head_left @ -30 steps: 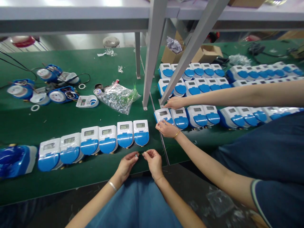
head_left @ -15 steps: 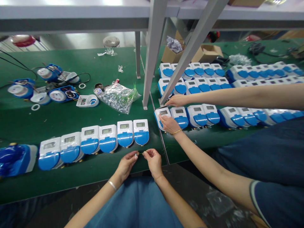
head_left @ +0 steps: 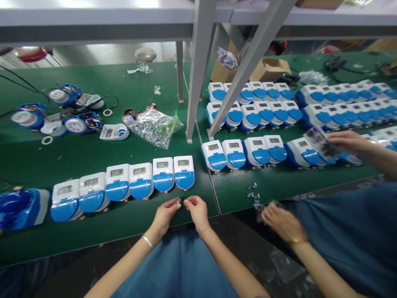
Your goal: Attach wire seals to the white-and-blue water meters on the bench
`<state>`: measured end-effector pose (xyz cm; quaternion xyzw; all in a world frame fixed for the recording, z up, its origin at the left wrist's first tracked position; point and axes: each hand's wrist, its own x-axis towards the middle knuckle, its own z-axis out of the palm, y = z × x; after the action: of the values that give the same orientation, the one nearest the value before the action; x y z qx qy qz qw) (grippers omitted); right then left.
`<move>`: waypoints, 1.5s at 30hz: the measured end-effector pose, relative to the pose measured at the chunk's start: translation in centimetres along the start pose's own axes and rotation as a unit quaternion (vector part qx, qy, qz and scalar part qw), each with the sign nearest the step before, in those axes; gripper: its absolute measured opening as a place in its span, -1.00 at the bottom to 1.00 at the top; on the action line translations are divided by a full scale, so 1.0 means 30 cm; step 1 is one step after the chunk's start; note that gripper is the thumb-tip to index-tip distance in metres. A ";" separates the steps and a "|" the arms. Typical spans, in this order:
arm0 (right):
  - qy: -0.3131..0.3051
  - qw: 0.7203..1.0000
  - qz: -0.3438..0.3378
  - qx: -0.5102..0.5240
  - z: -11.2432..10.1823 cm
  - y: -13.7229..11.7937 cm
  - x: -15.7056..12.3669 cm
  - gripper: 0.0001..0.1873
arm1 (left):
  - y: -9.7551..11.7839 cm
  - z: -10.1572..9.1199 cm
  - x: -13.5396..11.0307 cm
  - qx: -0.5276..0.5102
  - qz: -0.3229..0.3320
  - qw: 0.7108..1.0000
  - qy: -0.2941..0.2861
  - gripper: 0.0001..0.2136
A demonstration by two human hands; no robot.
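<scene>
At the table's front edge, my left hand (head_left: 166, 212) pinches a small silvery piece (head_left: 178, 202) between thumb and fingertips. My right hand (head_left: 197, 212), close beside it, is closed on a thin green wire (head_left: 182, 201); its far end is too small to follow. Just beyond my hands stands a row of white and blue meters with small displays, the nearest being one meter (head_left: 184, 173) at the row's right end. A clear plastic bag (head_left: 155, 128) of silvery pieces and green wires lies behind that row.
On the right, a co-worker's hand (head_left: 283, 223) is near loose silvery pieces (head_left: 254, 194); the other hand holds a clear packet (head_left: 321, 142) over more meters. Metal shelf posts (head_left: 198, 82) rise mid-table. Opened meters (head_left: 80, 124) and cables lie at the left.
My hands have come slightly closer together, with less wire showing between them. The co-worker's hands have left the meter and moved right, one now with a clear packet; silvery pieces now show on the table.
</scene>
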<state>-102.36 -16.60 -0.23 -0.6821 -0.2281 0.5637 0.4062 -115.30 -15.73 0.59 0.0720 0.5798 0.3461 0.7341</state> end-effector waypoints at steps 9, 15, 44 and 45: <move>-0.060 0.980 0.169 0.089 -0.003 -0.006 0.016 -0.76 | -0.003 -0.015 0.008 -0.088 -0.125 0.988 -0.013 -0.93; -0.137 0.948 0.263 0.116 -0.055 -0.034 0.020 -0.79 | 0.024 -0.041 0.031 -0.077 -0.234 0.967 -0.062 -0.94; -0.160 0.975 0.122 0.097 -0.108 -0.082 0.010 -0.71 | -0.009 0.066 0.043 -0.032 -0.167 0.985 -0.018 -0.91; -0.168 0.939 0.229 0.193 -0.103 -0.080 0.023 -0.65 | -0.011 0.067 0.046 -0.024 -0.156 0.987 -0.028 -0.92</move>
<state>-98.88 -15.64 1.42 -0.5199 -0.0175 0.7809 0.3458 -113.21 -14.56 -0.04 -0.0275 0.5543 0.2386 0.7969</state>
